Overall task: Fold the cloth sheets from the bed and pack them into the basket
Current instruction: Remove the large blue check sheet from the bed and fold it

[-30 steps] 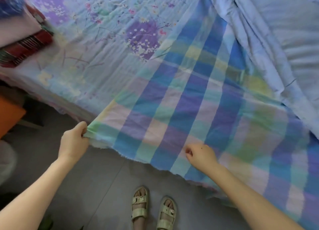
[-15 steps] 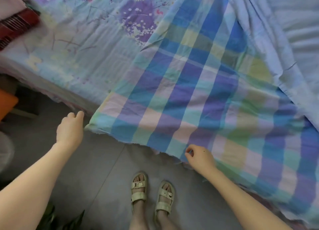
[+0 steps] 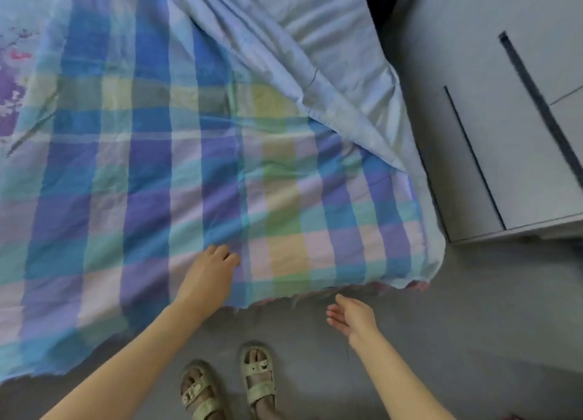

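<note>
A plaid sheet (image 3: 176, 173) in blue, purple, green and yellow checks lies spread over the bed, its near edge hanging over the side. My left hand (image 3: 209, 273) rests palm down on the sheet near that edge, fingers loosely curled, gripping nothing. My right hand (image 3: 351, 317) hovers over the floor just below the hanging edge, palm up and fingers apart, holding nothing. A plain pale blue sheet (image 3: 303, 50) lies crumpled across the plaid one at the upper right. No basket is in view.
A floral sheet (image 3: 12, 72) shows at the far left. A grey cabinet (image 3: 504, 120) stands right of the bed corner. Grey floor lies below, with my sandalled feet (image 3: 230, 385) close to the bed.
Both hands have let go of the plaid sheet's edge. The view and my hands shifted right toward the bed's corner; the left hand now lies on the sheet, the right is open below the edge.
</note>
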The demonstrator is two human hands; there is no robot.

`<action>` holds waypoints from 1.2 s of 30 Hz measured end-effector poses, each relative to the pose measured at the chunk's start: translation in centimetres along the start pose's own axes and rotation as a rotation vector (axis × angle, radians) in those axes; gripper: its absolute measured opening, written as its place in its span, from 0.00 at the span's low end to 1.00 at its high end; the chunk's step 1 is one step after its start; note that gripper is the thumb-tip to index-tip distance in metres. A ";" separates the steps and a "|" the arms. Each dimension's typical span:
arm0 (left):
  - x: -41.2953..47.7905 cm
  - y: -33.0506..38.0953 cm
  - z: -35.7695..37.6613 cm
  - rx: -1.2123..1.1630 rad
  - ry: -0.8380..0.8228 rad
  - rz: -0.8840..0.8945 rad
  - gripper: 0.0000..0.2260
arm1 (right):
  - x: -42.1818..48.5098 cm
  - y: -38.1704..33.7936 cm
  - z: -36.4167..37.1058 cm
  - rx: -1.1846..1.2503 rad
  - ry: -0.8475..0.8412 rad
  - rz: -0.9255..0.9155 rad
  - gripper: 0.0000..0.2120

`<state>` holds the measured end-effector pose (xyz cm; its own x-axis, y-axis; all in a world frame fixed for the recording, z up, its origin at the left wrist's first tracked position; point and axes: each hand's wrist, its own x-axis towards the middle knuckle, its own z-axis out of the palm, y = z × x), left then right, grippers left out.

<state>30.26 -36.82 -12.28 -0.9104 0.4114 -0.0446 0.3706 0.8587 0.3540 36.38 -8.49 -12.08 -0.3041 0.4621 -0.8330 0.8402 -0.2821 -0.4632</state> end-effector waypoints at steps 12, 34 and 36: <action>14.1 15.6 6.2 -0.079 0.019 0.307 0.04 | 10.4 -4.9 -16.0 -0.030 0.290 -0.275 0.10; 43.3 29.6 8.8 0.845 -0.325 0.510 0.12 | 20.1 -9.3 -24.5 -0.275 -0.209 -0.503 0.18; 44.6 29.4 7.8 0.691 -0.253 0.458 0.11 | 19.6 -9.2 -26.4 -0.230 -0.199 -0.517 0.17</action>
<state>2.03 9.18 -11.11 -0.6065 0.7472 -0.2718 0.7940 0.5516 -0.2554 34.56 25.36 -16.19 -0.7593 0.3179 -0.5679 0.6294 0.1369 -0.7649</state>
